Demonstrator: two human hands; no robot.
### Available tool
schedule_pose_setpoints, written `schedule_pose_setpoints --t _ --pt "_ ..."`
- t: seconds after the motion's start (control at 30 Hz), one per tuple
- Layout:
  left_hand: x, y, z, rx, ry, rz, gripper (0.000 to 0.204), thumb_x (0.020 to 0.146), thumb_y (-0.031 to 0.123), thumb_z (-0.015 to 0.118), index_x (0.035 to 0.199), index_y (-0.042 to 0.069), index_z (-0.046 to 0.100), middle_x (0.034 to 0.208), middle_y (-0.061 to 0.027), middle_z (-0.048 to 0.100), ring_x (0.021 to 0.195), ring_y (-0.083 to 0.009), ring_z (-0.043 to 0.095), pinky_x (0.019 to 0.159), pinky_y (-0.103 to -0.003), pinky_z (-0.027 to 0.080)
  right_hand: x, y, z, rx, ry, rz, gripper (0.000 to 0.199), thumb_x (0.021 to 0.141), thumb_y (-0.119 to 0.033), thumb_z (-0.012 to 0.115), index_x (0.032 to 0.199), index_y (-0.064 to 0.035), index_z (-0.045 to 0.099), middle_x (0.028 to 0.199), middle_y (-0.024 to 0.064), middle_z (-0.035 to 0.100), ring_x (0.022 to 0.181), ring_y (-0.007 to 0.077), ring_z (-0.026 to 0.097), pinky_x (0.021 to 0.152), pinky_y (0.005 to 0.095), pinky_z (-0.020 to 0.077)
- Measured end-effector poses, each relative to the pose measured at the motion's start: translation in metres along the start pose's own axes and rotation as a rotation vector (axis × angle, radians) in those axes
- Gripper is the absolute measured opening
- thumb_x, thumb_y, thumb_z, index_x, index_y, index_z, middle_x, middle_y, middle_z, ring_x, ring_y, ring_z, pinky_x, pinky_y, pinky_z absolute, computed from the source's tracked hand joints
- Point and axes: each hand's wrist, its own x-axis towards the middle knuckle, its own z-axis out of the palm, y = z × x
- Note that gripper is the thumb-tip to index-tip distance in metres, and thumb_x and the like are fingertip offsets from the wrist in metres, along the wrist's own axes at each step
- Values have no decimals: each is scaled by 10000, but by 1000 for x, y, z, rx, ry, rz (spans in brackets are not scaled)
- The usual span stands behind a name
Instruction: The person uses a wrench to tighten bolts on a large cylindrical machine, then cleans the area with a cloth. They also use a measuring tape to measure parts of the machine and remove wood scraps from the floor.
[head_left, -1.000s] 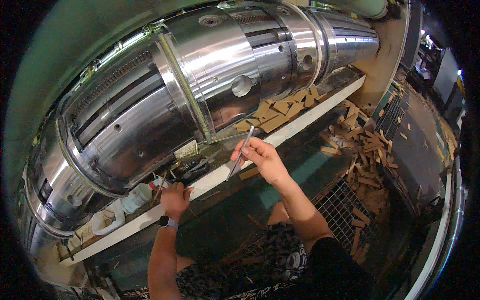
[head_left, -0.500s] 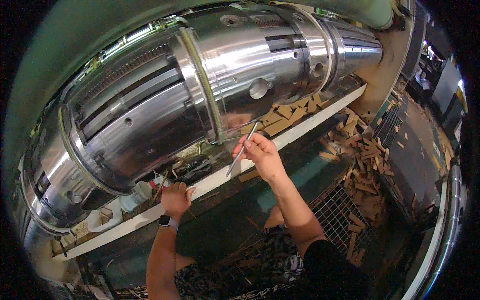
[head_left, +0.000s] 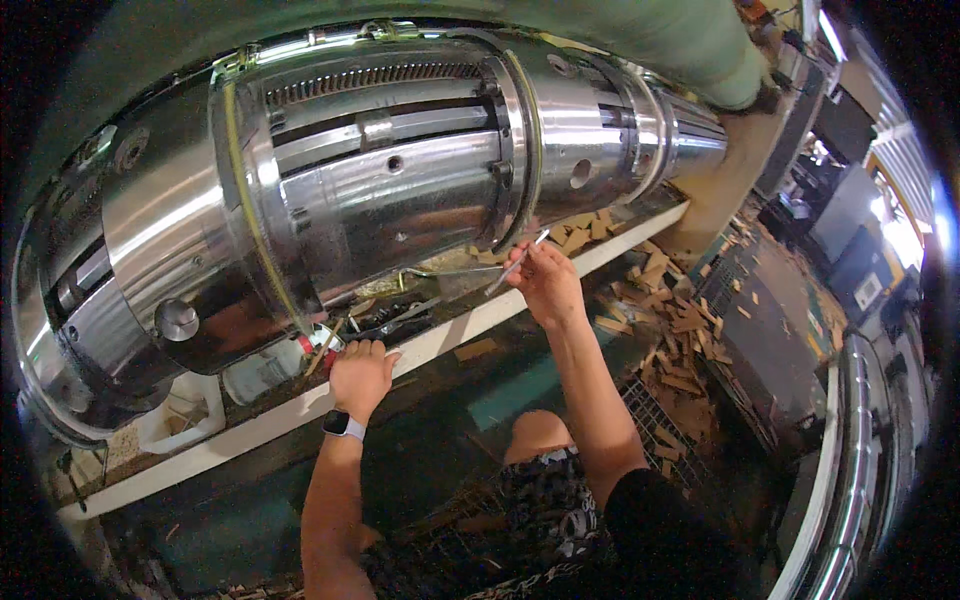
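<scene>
In my right hand (head_left: pixel 548 285) a thin metal rod (head_left: pixel 501 281) is pinched between thumb and fingers, slanting, just in front of the big steel cylinder (head_left: pixel 390 180). My left hand (head_left: pixel 362 378), with a watch on its wrist, is closed over the white rail (head_left: pixel 455 332) below the cylinder. A red-and-white object (head_left: pixel 318 343) sits by its fingertips, partly hidden. Between the hands, a bent thin metal bar (head_left: pixel 445 272) lies in the trough behind the rail, beside dark tools (head_left: pixel 395 325) that I cannot make out singly.
A translucent tub (head_left: pixel 262 376) and a white-handled container (head_left: pixel 183 425) stand in the trough to the left. Cardboard scraps (head_left: pixel 685 320) are heaped on the floor grating at the right. A green pipe (head_left: pixel 690 55) runs overhead, and a metal rail (head_left: pixel 850 480) borders the far right.
The view has shifted, so the cylinder's left part shows more. My right hand still holds the rod, now tilted more and nearer the cylinder's ring. My left hand stays on the rail.
</scene>
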Motion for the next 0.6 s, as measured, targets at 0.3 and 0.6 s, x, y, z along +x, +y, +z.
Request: schedule_pose_setpoints --t 0.3,0.6 --pt "-8 0 6 -34 10 -27 262 716 305 617 720 56 535 714 -77 556 735 -237 543 610 -339 450 2 4 7 4 49 -27 157 882 -178 435 849 -40 503 782 77 569 721 193 571 628 317 502" --pt "-5 2 7 -52 53 -16 229 732 264 605 713 48 530 713 -96 557 738 -249 543 637 -348 443 3 -2 -10 -193 68 9 194 896 -219 405 849 -38 460 704 75 550 586 220 568 537 354 504"
